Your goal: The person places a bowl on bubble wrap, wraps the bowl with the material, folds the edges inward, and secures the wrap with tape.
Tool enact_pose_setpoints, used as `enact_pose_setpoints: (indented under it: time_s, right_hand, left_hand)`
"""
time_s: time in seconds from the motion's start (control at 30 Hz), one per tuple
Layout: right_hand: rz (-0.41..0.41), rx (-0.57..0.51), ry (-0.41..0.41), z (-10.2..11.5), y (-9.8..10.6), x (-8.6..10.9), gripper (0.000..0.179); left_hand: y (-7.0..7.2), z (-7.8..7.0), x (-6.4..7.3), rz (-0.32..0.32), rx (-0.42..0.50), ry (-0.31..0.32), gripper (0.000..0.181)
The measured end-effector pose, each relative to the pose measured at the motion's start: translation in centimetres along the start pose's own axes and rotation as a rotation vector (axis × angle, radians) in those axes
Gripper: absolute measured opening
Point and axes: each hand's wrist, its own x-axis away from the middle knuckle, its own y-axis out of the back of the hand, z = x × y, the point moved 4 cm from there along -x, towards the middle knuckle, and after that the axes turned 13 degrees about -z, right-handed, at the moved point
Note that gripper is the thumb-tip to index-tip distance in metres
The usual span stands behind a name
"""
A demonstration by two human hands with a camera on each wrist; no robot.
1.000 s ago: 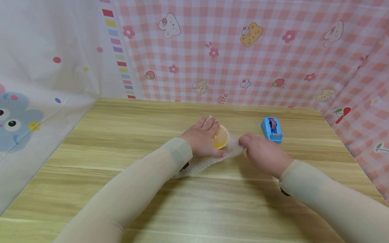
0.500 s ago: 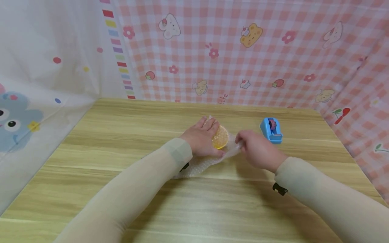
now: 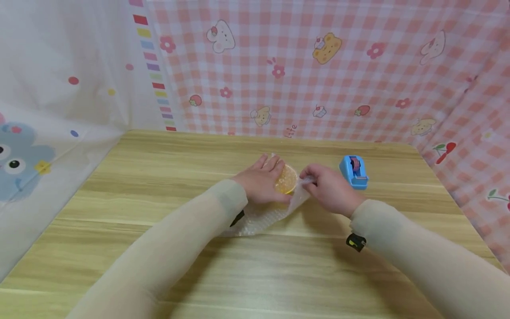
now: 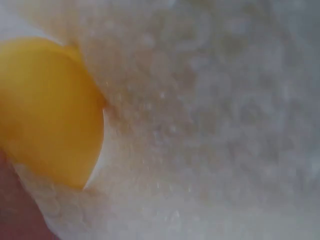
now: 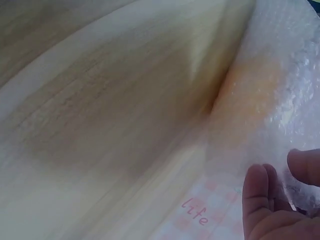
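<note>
A round yellow-orange object [image 3: 287,178] lies wrapped in clear bubble wrap [image 3: 259,221] mid-table; its smooth, curved yellow side [image 4: 50,112] shows in the left wrist view. My left hand [image 3: 259,181] presses down on it through the wrap, fingers spread and straight. Part of the object is hidden beneath that palm. On the right side my right hand [image 3: 332,188] pinches the wrap's edge between thumb and fingers, holding it raised close to the object. In the right wrist view, the bubble wrap [image 5: 295,107] stretches up from the fingers, with orange showing through.
Behind my right hand stands a blue tape dispenser [image 3: 354,173] with a pinkish roll. The wooden table [image 3: 131,177] meets a pink checked cloth [image 3: 255,88] at the back and a white cloth [image 3: 95,53] at the left.
My right hand has moved left with the wrap's edge, folding it in toward the round object. The left hand keeps its place on top.
</note>
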Motion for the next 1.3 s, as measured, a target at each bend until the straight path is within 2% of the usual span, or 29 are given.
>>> enact_pose_setpoints:
  time_s: [0.17, 0.4, 0.67, 0.87, 1.03, 1.3]
  right_hand:
    - [-0.028, 0.033, -0.034, 0.1, -0.6, -0.4, 0.027]
    - [-0.004, 0.043, -0.083, 0.2, -1.1, -0.8, 0.031]
    - [0.005, 0.071, -0.078, 0.6, -1.2, -1.4, 0.032]
    - [-0.019, 0.078, -0.036, 0.8, -1.6, -2.0, 0.023]
    - [-0.031, 0.101, 0.000, 1.4, -2.0, -2.6, 0.025]
    - [-0.038, 0.062, -0.050, 1.5, -3.5, -3.9, 0.026]
  left_hand:
    - [0.3, 0.6, 0.0, 0.041, 0.112, -0.008, 0.118]
    - [0.6, 0.8, 0.2, 0.048, 0.144, -0.038, 0.124]
    - [0.8, 0.9, 0.4, 0.048, 0.199, -0.059, 0.133]
    - [0.9, 0.9, 0.4, 0.033, 0.223, -0.070, 0.133]
    - [0.9, 0.9, 0.5, 0.013, 0.257, -0.065, 0.134]
    - [0.8, 1.1, 0.6, -0.025, 0.343, -0.033, 0.133]
